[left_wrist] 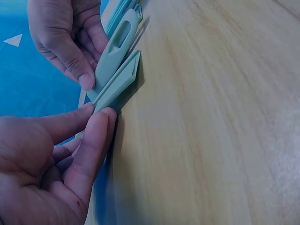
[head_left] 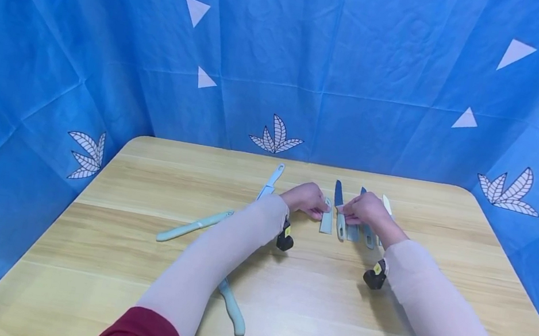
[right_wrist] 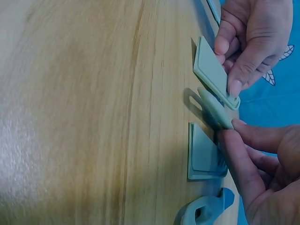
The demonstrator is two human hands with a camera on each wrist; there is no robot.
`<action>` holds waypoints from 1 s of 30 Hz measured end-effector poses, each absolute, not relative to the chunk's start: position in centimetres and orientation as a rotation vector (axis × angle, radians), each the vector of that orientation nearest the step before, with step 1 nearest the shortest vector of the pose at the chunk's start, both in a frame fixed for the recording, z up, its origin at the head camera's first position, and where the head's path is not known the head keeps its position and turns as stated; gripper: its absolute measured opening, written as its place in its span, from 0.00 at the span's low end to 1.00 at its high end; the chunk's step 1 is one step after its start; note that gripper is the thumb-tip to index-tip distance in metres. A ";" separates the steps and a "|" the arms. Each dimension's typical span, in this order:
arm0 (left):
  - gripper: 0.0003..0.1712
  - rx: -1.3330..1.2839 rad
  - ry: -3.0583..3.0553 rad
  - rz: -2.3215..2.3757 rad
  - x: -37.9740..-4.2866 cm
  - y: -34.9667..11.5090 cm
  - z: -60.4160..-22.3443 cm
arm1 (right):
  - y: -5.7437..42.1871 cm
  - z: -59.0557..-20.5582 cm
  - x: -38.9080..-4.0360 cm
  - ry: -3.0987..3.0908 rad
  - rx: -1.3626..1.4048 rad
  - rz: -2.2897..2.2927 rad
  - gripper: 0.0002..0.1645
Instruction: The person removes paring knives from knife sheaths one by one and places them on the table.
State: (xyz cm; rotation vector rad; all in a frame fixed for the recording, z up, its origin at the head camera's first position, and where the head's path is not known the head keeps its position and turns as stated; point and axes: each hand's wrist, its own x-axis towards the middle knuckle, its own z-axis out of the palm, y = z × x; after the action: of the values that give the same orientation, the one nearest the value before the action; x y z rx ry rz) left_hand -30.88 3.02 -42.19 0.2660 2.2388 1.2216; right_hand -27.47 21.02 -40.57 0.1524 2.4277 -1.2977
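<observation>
Near the back of the table, my left hand (head_left: pixel 308 198) pinches the upper end of a pale green blade sheath (right_wrist: pixel 212 70) between thumb and fingers. Just right of it, a knife (head_left: pixel 340 228) with a dark blade and pale green handle points away from me. My right hand (head_left: pixel 369 211) pinches this knife where handle meets blade; the handle (left_wrist: pixel 112 54) tilts beside the sheath, close to it. Below the right hand in its wrist view lies a second sheath (right_wrist: pixel 202 152). Past that sits another knife (head_left: pixel 369 238), its middle hidden by the right hand.
A light-bladed piece (head_left: pixel 387 204) lies right of the right hand, partly covered. To the left are a pale blue knife (head_left: pixel 273 179), a green-handled knife (head_left: pixel 192 228) and another handle (head_left: pixel 232 310), partly under the left arm. A blue curtain (head_left: pixel 365 89) hangs behind the wooden table (head_left: pixel 312 302).
</observation>
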 end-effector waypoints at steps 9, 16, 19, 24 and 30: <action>0.12 0.265 2.364 1.137 -30.5 3.5 -42.3 | 21.1 -40.9 -27.6 2.491 0.198 -1.220 0.17; 0.16 0.260 2.462 0.911 -31.0 3.8 -42.1 | 21.2 -40.8 -27.7 2.509 0.199 -1.206 0.16; 0.17 0.290 2.479 0.861 -31.0 3.6 -41.9 | 21.2 -40.6 -27.5 2.506 0.183 -1.218 0.16; 0.19 0.308 2.457 0.916 -30.6 3.1 -41.6 | 21.2 -40.3 -27.3 2.487 0.159 -1.234 0.16; 0.19 0.326 2.367 1.102 -30.2 2.5 -41.6 | 21.3 -40.1 -27.1 2.478 0.151 -1.221 0.16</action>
State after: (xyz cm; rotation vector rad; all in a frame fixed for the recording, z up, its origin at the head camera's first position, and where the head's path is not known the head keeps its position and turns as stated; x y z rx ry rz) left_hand -30.21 2.49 -41.57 0.3261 2.3666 1.1021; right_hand -27.14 21.34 -40.09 0.1508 2.4778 -1.2206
